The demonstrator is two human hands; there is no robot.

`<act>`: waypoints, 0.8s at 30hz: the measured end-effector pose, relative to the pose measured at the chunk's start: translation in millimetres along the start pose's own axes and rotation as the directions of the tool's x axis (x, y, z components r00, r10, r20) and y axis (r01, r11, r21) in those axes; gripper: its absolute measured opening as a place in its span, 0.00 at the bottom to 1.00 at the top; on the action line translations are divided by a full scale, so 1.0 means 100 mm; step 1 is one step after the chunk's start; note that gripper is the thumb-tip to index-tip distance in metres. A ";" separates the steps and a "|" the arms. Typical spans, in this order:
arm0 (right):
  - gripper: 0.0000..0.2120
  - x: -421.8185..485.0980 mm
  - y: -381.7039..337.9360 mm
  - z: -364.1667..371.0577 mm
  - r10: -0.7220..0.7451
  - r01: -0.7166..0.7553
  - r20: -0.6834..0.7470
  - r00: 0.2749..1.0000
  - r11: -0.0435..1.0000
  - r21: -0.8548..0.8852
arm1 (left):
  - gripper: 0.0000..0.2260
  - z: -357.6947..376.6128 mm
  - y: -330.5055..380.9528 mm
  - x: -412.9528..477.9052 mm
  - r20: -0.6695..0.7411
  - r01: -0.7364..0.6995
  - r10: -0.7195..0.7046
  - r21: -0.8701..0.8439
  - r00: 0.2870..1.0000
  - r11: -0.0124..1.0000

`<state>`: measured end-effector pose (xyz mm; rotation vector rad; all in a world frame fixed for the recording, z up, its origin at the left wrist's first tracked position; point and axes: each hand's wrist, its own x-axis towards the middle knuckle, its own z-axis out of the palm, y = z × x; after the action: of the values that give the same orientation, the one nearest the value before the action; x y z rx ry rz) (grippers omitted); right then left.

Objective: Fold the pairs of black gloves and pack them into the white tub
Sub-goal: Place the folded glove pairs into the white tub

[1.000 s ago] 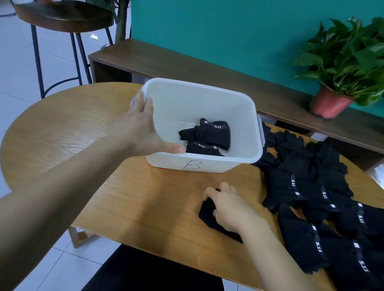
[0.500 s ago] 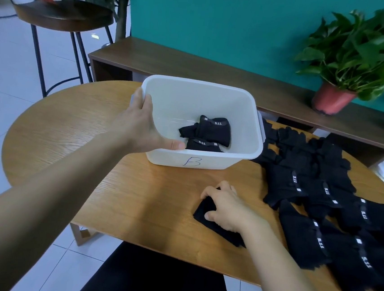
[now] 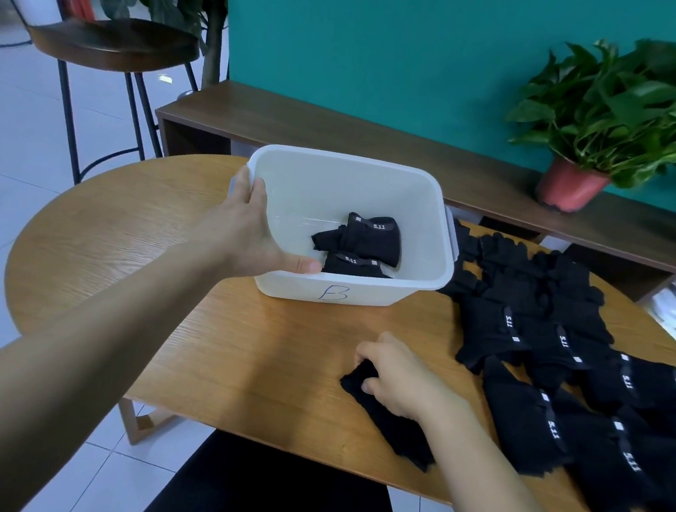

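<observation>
The left hand [image 3: 248, 230] holds the near-left corner of the white tub [image 3: 390, 298], thumb hooked over the near rim and fingers laid along the outer left wall, just as it did a second ago, so the tub has stayed steadied. The change is at the right hand [image 3: 395, 375]: where it lay flatter on the folded pair [image 3: 394, 426] before, its fingers have now curled round the far end of that bundle, which still rests on the table [image 3: 121, 255] under the palm. That suggests the folding is done and the lift toward the tub, ahead and to the left of this hand, comes next. Two packed pairs [image 3: 371, 238] lie just beyond the left thumb; the loose gloves [image 3: 547, 338] spread to the right of the right hand.
</observation>
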<state>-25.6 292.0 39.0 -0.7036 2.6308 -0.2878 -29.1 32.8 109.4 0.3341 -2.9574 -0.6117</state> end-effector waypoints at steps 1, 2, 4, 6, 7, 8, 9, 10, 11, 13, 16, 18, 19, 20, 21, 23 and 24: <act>0.07 -0.03 0.01 -0.02 -0.004 0.004 -0.004 1.000 1.000 0.009 | 0.67 0.00 0.00 0.00 -0.001 -0.005 0.005 -0.003 1.000 1.000; 0.07 -0.06 0.01 -0.05 -0.010 0.010 -0.012 1.000 1.000 0.016 | 0.67 -0.01 0.00 0.00 -0.002 -0.013 0.013 -0.008 1.000 1.000; 0.07 -0.15 -0.01 -0.16 -0.023 0.024 -0.037 0.999 0.999 0.023 | 0.67 -0.01 0.00 0.00 0.009 -0.016 0.016 -0.003 1.000 1.000; 0.06 -0.27 -0.06 -0.36 -0.050 0.051 -0.071 0.996 0.999 0.010 | 0.67 -0.01 0.00 0.00 0.016 -0.014 0.014 0.010 1.000 1.000; 0.06 -0.35 -0.11 -0.49 -0.069 0.070 -0.089 0.994 0.998 0.007 | 0.67 -0.02 0.01 0.00 0.019 -0.017 0.017 0.011 1.000 1.000; 0.06 -0.42 -0.15 -0.63 -0.092 0.094 -0.108 0.990 0.996 0.008 | 0.66 -0.02 0.01 -0.01 0.020 -0.024 0.024 0.004 1.000 1.000; 0.05 -0.50 -0.21 -0.79 -0.122 0.124 -0.132 0.984 0.992 0.008 | 0.66 -0.02 0.01 -0.01 0.018 -0.035 0.035 -0.006 0.999 0.999; 0.05 -0.57 -0.26 -0.95 -0.153 0.156 -0.157 0.976 0.988 0.002 | 0.66 -0.03 0.01 -0.01 0.018 -0.042 0.043 -0.015 0.999 0.999; 0.06 -0.60 -0.32 -1.11 -0.186 0.188 -0.184 0.965 0.982 -0.009 | 0.66 -0.03 0.00 -0.01 0.020 -0.045 0.045 -0.015 0.999 0.999; 0.07 -0.57 -0.42 -1.42 -0.233 0.229 -0.239 0.943 0.972 -0.044 | 0.68 -0.04 -0.03 0.00 0.018 -0.053 0.053 0.000 0.998 0.999; 0.07 -0.27 -0.52 -1.75 -0.284 0.249 -0.295 0.912 0.956 -0.153 | 0.72 -0.05 -0.05 0.01 0.016 -0.069 0.068 0.028 0.998 0.997; 0.08 0.02 -0.56 -1.83 -0.300 0.239 -0.287 0.910 0.944 -0.229 | 0.74 -0.06 -0.06 0.04 0.031 -0.064 0.063 0.041 0.998 0.997; 0.08 0.15 -0.56 -1.82 -0.309 0.235 -0.275 0.910 0.933 -0.271 | 0.73 -0.07 -0.05 0.03 0.032 -0.067 0.065 0.042 0.997 0.997; 0.09 0.29 -0.55 -1.79 -0.322 0.235 -0.260 0.910 0.919 -0.316 | 0.72 -0.06 -0.06 0.04 0.029 -0.074 0.073 0.044 0.997 0.996; 0.10 0.42 -0.54 -1.74 -0.336 0.239 -0.242 0.910 0.904 -0.355 | 0.72 -0.07 -0.07 0.05 0.021 -0.087 0.086 0.049 0.996 0.995; 0.11 0.64 -0.47 -1.62 -0.356 0.255 -0.203 0.912 0.881 -0.399 | 0.71 -0.07 -0.09 0.06 0.011 -0.112 0.112 0.067 0.994 0.991; 0.12 0.73 -0.43 -1.55 -0.356 0.260 -0.181 0.917 0.876 -0.405 | 0.71 -0.07 -0.09 0.06 0.011 -0.120 0.119 0.074 0.993 0.990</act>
<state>-131.9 231.9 167.6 -1.3048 2.8369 0.0494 -32.4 20.1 112.4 0.1592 -2.9850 -0.4906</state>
